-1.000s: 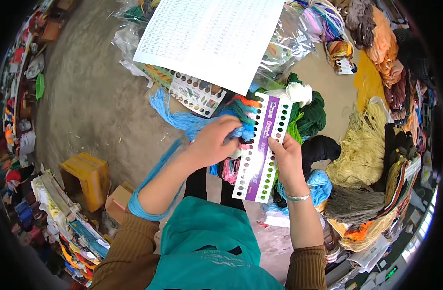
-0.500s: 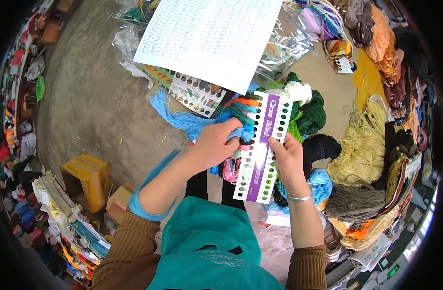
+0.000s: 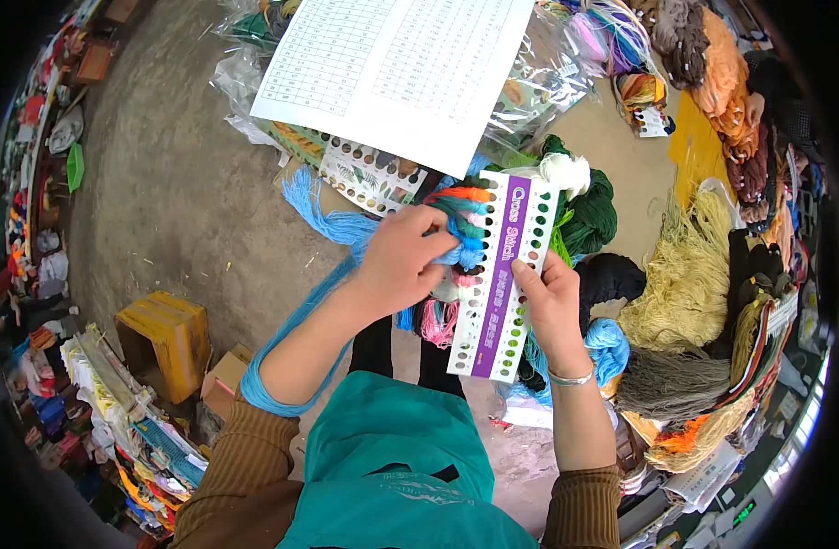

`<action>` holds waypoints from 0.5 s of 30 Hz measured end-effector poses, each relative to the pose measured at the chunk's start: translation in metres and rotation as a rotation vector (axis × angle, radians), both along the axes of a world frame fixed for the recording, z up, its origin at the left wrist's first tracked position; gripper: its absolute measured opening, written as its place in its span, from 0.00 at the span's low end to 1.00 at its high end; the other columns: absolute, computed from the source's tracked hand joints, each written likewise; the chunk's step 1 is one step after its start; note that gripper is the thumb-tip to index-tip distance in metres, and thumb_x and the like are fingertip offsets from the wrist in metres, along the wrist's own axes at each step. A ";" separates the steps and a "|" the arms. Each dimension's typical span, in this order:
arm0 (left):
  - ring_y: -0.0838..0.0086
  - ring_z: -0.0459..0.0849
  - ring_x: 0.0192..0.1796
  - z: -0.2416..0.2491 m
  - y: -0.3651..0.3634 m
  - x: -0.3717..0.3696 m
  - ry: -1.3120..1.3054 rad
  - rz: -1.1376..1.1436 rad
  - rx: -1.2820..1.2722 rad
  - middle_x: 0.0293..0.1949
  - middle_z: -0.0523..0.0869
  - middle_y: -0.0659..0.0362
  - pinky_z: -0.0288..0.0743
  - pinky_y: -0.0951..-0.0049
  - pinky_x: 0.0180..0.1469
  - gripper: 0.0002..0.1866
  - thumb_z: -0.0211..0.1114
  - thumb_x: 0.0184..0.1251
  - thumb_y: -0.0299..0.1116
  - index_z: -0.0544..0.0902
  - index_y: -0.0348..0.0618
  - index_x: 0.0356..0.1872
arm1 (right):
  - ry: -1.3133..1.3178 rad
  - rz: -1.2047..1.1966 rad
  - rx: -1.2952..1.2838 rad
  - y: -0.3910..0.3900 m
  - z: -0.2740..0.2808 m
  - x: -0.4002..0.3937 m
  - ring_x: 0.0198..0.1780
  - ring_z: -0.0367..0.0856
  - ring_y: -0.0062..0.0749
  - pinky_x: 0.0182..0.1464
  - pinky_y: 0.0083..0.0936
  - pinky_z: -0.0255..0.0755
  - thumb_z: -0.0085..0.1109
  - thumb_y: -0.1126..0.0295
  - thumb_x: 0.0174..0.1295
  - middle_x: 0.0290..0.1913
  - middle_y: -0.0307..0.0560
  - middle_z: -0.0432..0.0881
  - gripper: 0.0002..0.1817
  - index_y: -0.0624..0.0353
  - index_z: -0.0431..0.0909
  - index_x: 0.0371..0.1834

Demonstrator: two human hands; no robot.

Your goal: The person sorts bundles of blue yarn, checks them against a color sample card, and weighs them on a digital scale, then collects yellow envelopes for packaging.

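A white thread card [image 3: 481,316] with a purple "Cross Stitch" band and rows of holes is pinched at its right edge by my right hand [image 3: 549,295], thumb on top. Colored threads [image 3: 465,195], orange, teal, pink and blue, hang from the upper holes along its left edge. My left hand [image 3: 403,259] is closed at that edge on light blue embroidery thread [image 3: 449,253]; the fingertips are partly hidden. Around my left forearm loops a blue skein [image 3: 296,343]. More light blue thread [image 3: 323,215] trails beyond the left hand.
A printed sheet [image 3: 392,82] lies over plastic bags at the table's far side. Dark green [image 3: 593,215], black [image 3: 610,282] and pale yellow skeins [image 3: 680,284] lie to the right. A yellow crate [image 3: 167,343] stands on the floor at left. Another person's hand [image 3: 756,108] shows at far right.
My left hand has moved slightly left and up, its fingers still at the blue thread. The card has shifted a little to the right. The skein has slid along my left forearm.
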State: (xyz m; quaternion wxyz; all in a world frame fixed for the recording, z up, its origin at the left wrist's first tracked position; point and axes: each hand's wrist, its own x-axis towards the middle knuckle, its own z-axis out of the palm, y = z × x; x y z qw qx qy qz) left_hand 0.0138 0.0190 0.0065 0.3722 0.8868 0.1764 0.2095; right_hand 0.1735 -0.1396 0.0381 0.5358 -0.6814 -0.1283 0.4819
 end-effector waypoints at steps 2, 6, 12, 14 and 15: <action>0.63 0.80 0.40 0.002 -0.003 -0.005 -0.026 -0.003 -0.552 0.36 0.80 0.55 0.73 0.69 0.41 0.09 0.61 0.59 0.25 0.83 0.35 0.39 | -0.071 0.013 0.014 0.002 0.005 0.000 0.31 0.72 0.10 0.33 0.14 0.67 0.58 0.72 0.69 0.33 0.33 0.82 0.09 0.67 0.79 0.46; 0.75 0.78 0.35 0.003 0.003 -0.006 0.112 0.036 -0.879 0.32 0.80 0.60 0.71 0.74 0.38 0.08 0.65 0.61 0.28 0.83 0.33 0.37 | -0.171 0.086 0.028 -0.002 0.001 0.001 0.36 0.77 0.13 0.39 0.16 0.72 0.57 0.72 0.69 0.39 0.37 0.84 0.10 0.67 0.78 0.49; 0.88 0.74 0.32 0.003 0.004 -0.005 0.235 0.075 -1.136 0.31 0.79 0.66 0.67 0.81 0.30 0.07 0.64 0.65 0.27 0.82 0.32 0.36 | -0.401 0.121 0.085 0.001 0.000 -0.004 0.30 0.68 0.11 0.33 0.13 0.66 0.57 0.74 0.69 0.28 0.35 0.78 0.05 0.65 0.78 0.41; 0.88 0.74 0.34 -0.005 0.003 -0.007 0.235 0.048 -1.115 0.32 0.80 0.66 0.68 0.80 0.31 0.06 0.64 0.65 0.27 0.83 0.33 0.35 | -0.409 0.123 0.075 0.003 0.004 -0.006 0.30 0.67 0.11 0.32 0.14 0.66 0.57 0.73 0.69 0.28 0.36 0.78 0.06 0.65 0.78 0.41; 0.88 0.74 0.34 -0.007 0.002 -0.006 0.234 0.049 -1.115 0.32 0.80 0.66 0.68 0.80 0.31 0.06 0.64 0.65 0.27 0.83 0.33 0.35 | -0.367 0.073 0.103 0.004 0.003 -0.008 0.31 0.68 0.11 0.33 0.15 0.67 0.57 0.73 0.69 0.29 0.34 0.79 0.06 0.65 0.78 0.41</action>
